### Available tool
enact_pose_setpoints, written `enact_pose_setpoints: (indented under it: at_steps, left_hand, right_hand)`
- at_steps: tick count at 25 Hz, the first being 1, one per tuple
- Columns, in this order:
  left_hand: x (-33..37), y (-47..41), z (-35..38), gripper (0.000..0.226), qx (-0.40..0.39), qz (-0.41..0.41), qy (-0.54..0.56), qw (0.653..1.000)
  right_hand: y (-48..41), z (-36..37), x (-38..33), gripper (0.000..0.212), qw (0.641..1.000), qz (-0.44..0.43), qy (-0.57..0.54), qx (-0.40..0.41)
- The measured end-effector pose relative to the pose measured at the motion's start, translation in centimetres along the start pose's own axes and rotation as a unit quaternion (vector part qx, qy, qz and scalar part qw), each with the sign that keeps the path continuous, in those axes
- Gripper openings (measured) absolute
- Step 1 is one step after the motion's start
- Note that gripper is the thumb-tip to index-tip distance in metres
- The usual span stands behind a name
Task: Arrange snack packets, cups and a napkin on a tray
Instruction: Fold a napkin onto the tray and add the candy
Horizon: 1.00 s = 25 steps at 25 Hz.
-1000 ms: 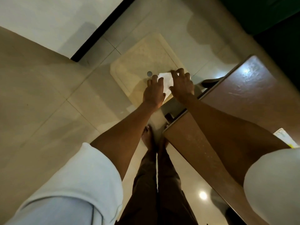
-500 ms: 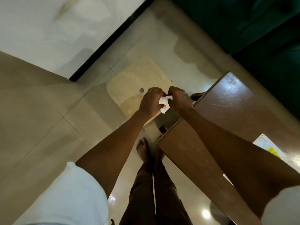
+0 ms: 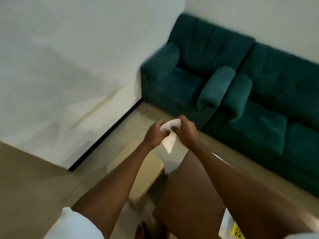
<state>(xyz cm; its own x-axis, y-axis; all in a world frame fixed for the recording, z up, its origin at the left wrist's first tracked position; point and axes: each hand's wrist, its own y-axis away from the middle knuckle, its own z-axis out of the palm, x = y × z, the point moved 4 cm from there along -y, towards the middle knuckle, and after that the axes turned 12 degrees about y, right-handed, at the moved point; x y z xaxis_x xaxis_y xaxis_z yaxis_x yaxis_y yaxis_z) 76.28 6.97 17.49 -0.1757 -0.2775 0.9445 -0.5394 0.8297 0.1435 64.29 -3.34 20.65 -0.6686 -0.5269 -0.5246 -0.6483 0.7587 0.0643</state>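
I hold a white napkin (image 3: pixel 170 138) in the air between both hands, in front of my chest. My left hand (image 3: pixel 155 133) grips its left side and my right hand (image 3: pixel 187 132) grips its right side, with a loose corner hanging down between them. A cream tray (image 3: pixel 136 171) lies on the floor below my left forearm, partly hidden by the arm. A white packet with yellow print (image 3: pixel 229 226) lies on the brown table at the lower right edge, mostly hidden by my right arm.
A brown wooden table (image 3: pixel 186 195) runs under my right arm. Two teal sofas (image 3: pixel 224 78) stand against the white wall (image 3: pixel 69 66) ahead. Beige tiled floor (image 3: pixel 34 183) spreads to the left. My bare foot (image 3: pixel 143 230) shows at the bottom.
Both hands lifted the napkin up off the tray on the floor. My head rose with them, so the view now takes in the wall and sofas.
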Motion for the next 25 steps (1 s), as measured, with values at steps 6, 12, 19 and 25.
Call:
enact_pose_setpoints:
  at_steps: [6, 12, 19, 25]
  left_hand:
    - [22.9, -2.1, 0.3, 0.023, -0.022, 0.122, 0.019, 0.992]
    - [40.0, 2.3, 7.0, 0.019, -0.108, 0.193, 0.195, 0.956]
    - [53.5, 13.2, 19.5, 0.035, -0.154, 0.242, 0.306, 0.908]
    - [58.9, 21.6, 29.9, 0.039, -0.170, 0.243, 0.314, 0.902]
  right_hand:
    - [0.0, -22.5, -2.7, 0.022, 0.983, 0.000, -0.012, 0.183]
    - [7.6, -42.4, -0.8, 0.030, 0.937, 0.015, -0.033, 0.348]
    - [23.0, -58.4, 6.4, 0.046, 0.913, 0.024, -0.133, 0.384]
    - [33.6, -63.4, 13.6, 0.043, 0.919, 0.000, -0.202, 0.338]
